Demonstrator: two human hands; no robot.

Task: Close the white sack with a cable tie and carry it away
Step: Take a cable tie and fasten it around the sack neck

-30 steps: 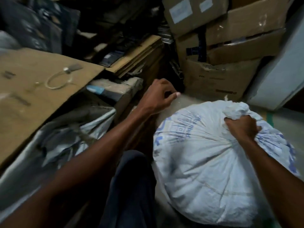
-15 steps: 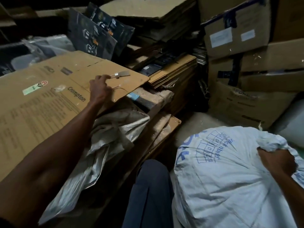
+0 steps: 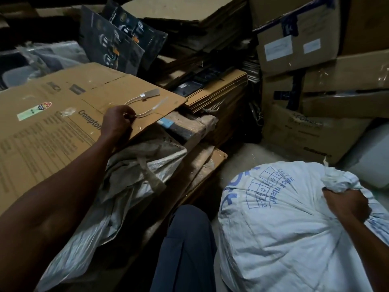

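Dim storeroom crowded with cardboard

Taped cartons (image 3: 299, 45) stack up at the right, flattened cardboard sheets (image 3: 219, 89) pile in the middle, a printed flat carton (image 3: 52, 114) lies left, and pale concrete floor (image 3: 244, 159) shows between, under weak light.

Lighting: dim indoor, source unseen. Brightest surface: bulging white woven sack with blue print (image 3: 284, 239), at 5 o'clock. Deep shadow at 11 o'clock and 7 o'clock. Wide-angle bowing at edges. Overall soft, grainy; faint sheen on taped brown cardboard boxes (image 3: 315, 81), 2 o'clock.
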